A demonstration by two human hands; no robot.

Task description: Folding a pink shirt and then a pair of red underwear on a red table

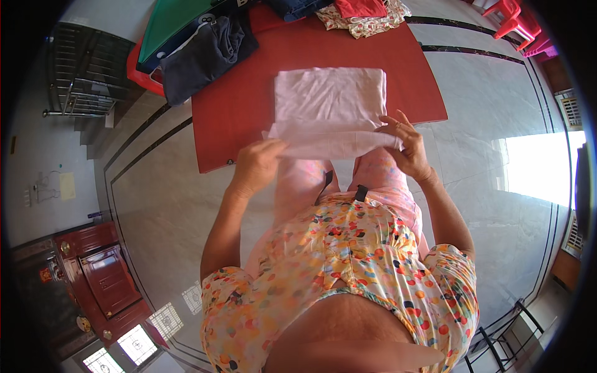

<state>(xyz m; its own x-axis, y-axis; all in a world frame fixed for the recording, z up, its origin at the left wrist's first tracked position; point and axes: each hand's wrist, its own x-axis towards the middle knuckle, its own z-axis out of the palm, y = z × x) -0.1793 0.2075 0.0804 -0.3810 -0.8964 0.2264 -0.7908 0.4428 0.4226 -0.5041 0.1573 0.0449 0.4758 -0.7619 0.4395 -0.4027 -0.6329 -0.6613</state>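
A pale pink cloth (331,95), laid in a rough rectangle with creases, rests on the red tabletop (233,126). Its near edge is lifted and hangs out past the table's front edge, above my thighs. My left hand (257,163) pinches the left corner of that edge, slightly blurred. On the other side my right hand (408,144) grips the right corner between thumb and fingers, with some fingers spread. Whether the cloth is a garment or a plain sheet, I cannot tell.
Dark grey trousers (200,60) lie across the table's back left, against a small green-topped pool table (175,28). At the back are dark blue fabric (298,7), a red cloth (359,8) and a patterned cloth (368,27). Red plastic stools (510,21) stand far right.
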